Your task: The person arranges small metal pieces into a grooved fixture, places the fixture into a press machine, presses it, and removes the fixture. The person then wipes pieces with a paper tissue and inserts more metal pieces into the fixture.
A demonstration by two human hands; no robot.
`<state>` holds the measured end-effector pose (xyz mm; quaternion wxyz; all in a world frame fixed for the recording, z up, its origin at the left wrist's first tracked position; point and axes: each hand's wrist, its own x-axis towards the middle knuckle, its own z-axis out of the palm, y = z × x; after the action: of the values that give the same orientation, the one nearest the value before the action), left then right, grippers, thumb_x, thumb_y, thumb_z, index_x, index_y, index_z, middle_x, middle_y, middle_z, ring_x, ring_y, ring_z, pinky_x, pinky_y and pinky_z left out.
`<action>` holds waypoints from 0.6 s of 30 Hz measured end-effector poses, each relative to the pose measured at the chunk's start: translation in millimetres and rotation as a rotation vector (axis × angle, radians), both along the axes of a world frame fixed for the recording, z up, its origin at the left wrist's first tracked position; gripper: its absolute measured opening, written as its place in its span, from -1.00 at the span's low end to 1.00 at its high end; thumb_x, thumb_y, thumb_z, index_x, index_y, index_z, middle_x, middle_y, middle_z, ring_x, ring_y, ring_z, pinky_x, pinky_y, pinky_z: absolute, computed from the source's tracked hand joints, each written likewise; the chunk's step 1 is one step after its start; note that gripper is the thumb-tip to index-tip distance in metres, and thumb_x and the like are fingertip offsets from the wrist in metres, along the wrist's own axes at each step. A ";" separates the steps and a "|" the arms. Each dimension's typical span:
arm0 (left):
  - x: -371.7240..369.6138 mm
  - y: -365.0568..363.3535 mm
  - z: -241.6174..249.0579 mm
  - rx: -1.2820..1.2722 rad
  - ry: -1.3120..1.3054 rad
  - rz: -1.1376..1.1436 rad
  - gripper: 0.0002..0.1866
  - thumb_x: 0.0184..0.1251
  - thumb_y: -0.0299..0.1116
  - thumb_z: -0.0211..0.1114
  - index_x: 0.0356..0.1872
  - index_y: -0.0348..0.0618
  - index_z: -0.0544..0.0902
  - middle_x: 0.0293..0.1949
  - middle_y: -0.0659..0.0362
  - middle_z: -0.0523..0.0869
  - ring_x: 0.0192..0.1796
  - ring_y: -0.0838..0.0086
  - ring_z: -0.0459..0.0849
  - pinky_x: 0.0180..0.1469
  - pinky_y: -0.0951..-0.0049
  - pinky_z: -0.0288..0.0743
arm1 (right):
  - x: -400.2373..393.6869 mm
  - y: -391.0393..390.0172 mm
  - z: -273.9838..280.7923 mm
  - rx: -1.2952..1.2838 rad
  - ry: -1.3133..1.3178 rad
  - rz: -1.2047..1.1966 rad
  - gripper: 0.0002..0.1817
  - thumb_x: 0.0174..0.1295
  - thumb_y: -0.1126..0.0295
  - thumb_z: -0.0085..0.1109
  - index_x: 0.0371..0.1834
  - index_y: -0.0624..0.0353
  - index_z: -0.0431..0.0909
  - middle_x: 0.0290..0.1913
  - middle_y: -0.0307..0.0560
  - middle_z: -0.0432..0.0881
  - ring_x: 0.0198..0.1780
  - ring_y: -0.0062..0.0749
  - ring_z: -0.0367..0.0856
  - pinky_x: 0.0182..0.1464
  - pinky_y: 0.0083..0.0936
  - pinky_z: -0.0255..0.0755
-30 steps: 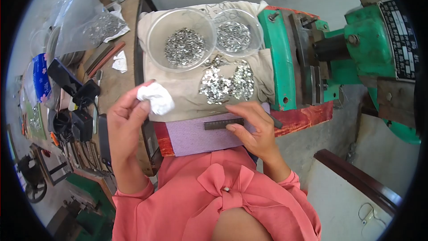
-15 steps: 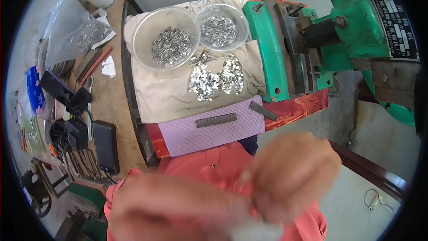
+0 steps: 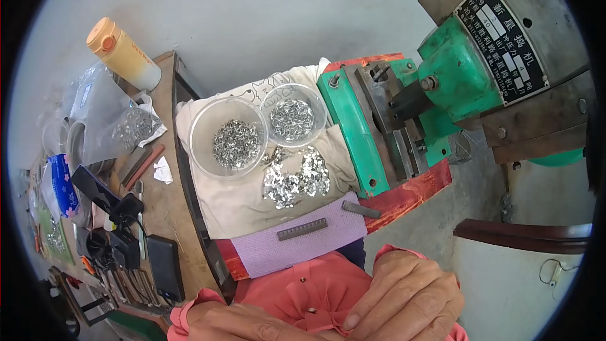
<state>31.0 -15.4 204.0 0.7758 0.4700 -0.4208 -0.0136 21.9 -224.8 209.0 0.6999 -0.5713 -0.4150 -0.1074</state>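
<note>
My left hand (image 3: 237, 324) is at the bottom edge, in front of the pink shirt (image 3: 297, 287). Its back shows, and the frame cuts off its fingertips. To the right, my right hand (image 3: 410, 297) has bent fingers pressed together, pointing down toward the left hand. Both look closed, but whatever they may hold is out of sight. Beyond them, a dark notched bar (image 3: 302, 229) and a shorter plain dark bar (image 3: 361, 209) lie on a lilac mat (image 3: 259, 256). Small shiny metal pieces (image 3: 282, 188) are heaped on a beige cloth (image 3: 221, 208).
Two clear tubs, a larger one (image 3: 195, 148) and a smaller one (image 3: 324, 104), hold small metal parts. A green press (image 3: 344, 132) stands at right. On the left bench (image 3: 183, 215) are a yellow bottle (image 3: 126, 57), a plastic bag (image 3: 95, 98), a phone (image 3: 95, 188) and a black case (image 3: 165, 268).
The camera view has tilted up, so the bench and press sit lower in view. Both hands have moved down toward the bottom edge. A blurred white thing between them no longer shows.
</note>
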 end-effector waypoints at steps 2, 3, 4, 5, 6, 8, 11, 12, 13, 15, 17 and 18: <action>0.9 0.3 -3.3 -0.004 -0.005 -0.003 -0.86 0.18 -0.61 0.44 -0.31 -0.31 0.63 -0.21 -0.15 0.78 -0.25 0.08 0.84 -0.34 0.27 0.78 | -3.4 -1.6 -4.2 0.003 0.014 0.007 -0.92 0.18 0.50 0.43 -0.27 0.22 0.77 -0.18 0.00 0.78 -0.23 -0.31 0.76 -0.11 -0.43 0.71; 1.8 0.7 -4.2 -0.003 -0.010 -0.005 -0.87 0.18 -0.60 0.44 -0.31 -0.31 0.63 -0.22 -0.15 0.78 -0.26 0.09 0.84 -0.35 0.27 0.78 | -3.2 -1.8 -5.1 -0.001 0.015 0.018 -0.92 0.19 0.50 0.43 -0.27 0.23 0.77 -0.18 0.02 0.78 -0.23 -0.30 0.77 -0.12 -0.42 0.71; 1.2 1.3 -5.2 -0.003 -0.013 -0.006 -0.87 0.18 -0.60 0.44 -0.32 -0.32 0.63 -0.22 -0.15 0.78 -0.26 0.09 0.84 -0.35 0.27 0.78 | -3.0 -2.0 -6.1 -0.006 0.016 0.029 -0.92 0.19 0.50 0.43 -0.27 0.24 0.77 -0.18 0.03 0.78 -0.24 -0.30 0.77 -0.12 -0.41 0.72; 1.1 1.9 -6.5 -0.002 -0.018 -0.015 -0.87 0.18 -0.60 0.44 -0.32 -0.32 0.63 -0.23 -0.16 0.78 -0.26 0.10 0.84 -0.35 0.28 0.78 | -2.4 -1.4 -6.2 0.011 0.019 0.033 -0.91 0.21 0.49 0.41 -0.27 0.26 0.76 -0.18 0.07 0.77 -0.24 -0.27 0.78 -0.12 -0.37 0.73; 1.3 2.6 -7.0 -0.002 -0.017 -0.019 -0.87 0.18 -0.59 0.45 -0.33 -0.32 0.64 -0.24 -0.16 0.78 -0.27 0.11 0.84 -0.36 0.28 0.78 | -3.2 -1.9 -7.1 0.019 0.024 0.033 -0.91 0.22 0.49 0.40 -0.27 0.27 0.76 -0.18 0.08 0.77 -0.24 -0.26 0.78 -0.12 -0.36 0.73; 1.8 2.4 -10.1 -0.002 -0.017 -0.022 -0.88 0.18 -0.59 0.45 -0.34 -0.33 0.64 -0.25 -0.16 0.78 -0.28 0.12 0.84 -0.37 0.28 0.77 | -4.4 -4.5 -9.9 0.010 0.012 0.048 -0.90 0.24 0.49 0.39 -0.26 0.31 0.75 -0.18 0.12 0.77 -0.24 -0.24 0.79 -0.13 -0.32 0.74; 3.2 3.7 -13.7 -0.004 -0.028 -0.028 -0.88 0.19 -0.58 0.45 -0.35 -0.34 0.65 -0.26 -0.16 0.78 -0.29 0.13 0.83 -0.38 0.29 0.77 | -12.7 -2.5 -20.5 0.021 -0.016 0.043 -0.87 0.26 0.48 0.37 -0.24 0.35 0.75 -0.20 0.14 0.76 -0.25 -0.21 0.78 -0.12 -0.29 0.75; 4.4 4.2 -14.8 -0.005 -0.033 -0.028 -0.89 0.19 -0.58 0.45 -0.35 -0.34 0.65 -0.27 -0.16 0.78 -0.30 0.14 0.83 -0.38 0.29 0.76 | -11.9 6.3 -27.7 0.039 -0.014 0.036 -0.86 0.27 0.48 0.36 -0.24 0.36 0.75 -0.20 0.14 0.75 -0.25 -0.20 0.78 -0.11 -0.28 0.75; 4.2 5.1 -16.4 0.001 -0.040 -0.025 -0.89 0.19 -0.57 0.45 -0.36 -0.34 0.66 -0.27 -0.16 0.78 -0.30 0.15 0.83 -0.39 0.29 0.76 | -9.2 16.5 -32.6 0.058 -0.013 0.030 -0.86 0.28 0.47 0.35 -0.23 0.37 0.75 -0.20 0.14 0.75 -0.26 -0.20 0.78 -0.11 -0.27 0.75; 3.6 8.6 -22.9 0.035 -0.043 0.007 -0.89 0.19 -0.57 0.46 -0.37 -0.35 0.66 -0.29 -0.16 0.78 -0.31 0.16 0.83 -0.39 0.29 0.76 | -10.7 50.0 -57.5 0.448 -0.315 -0.387 -0.85 0.28 0.47 0.36 -0.24 0.38 0.75 -0.21 0.12 0.75 -0.28 -0.22 0.76 -0.19 -0.38 0.73; 0.6 11.1 -32.3 0.154 -0.037 0.130 -0.93 0.22 -0.59 0.41 -0.35 -0.35 0.67 -0.29 -0.15 0.78 -0.33 0.16 0.83 -0.39 0.29 0.75 | -21.5 39.1 -73.2 0.326 -0.256 -0.472 -0.85 0.34 0.49 0.24 -0.18 0.33 0.76 -0.19 0.05 0.76 -0.24 -0.24 0.76 -0.22 -0.39 0.69; -3.3 10.8 -40.6 0.241 -0.009 0.220 -0.97 0.25 -0.62 0.36 -0.33 -0.36 0.68 -0.29 -0.15 0.79 -0.35 0.16 0.83 -0.39 0.29 0.75 | -22.9 20.9 -82.4 0.129 -0.098 -0.353 -0.83 0.37 0.50 0.18 -0.16 0.31 0.76 -0.18 0.02 0.77 -0.22 -0.24 0.76 -0.22 -0.38 0.67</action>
<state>27.7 -4.6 163.4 0.7088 0.6029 -0.3656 0.0233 -0.9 -203.9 126.5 0.6842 -0.5834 -0.3340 -0.2827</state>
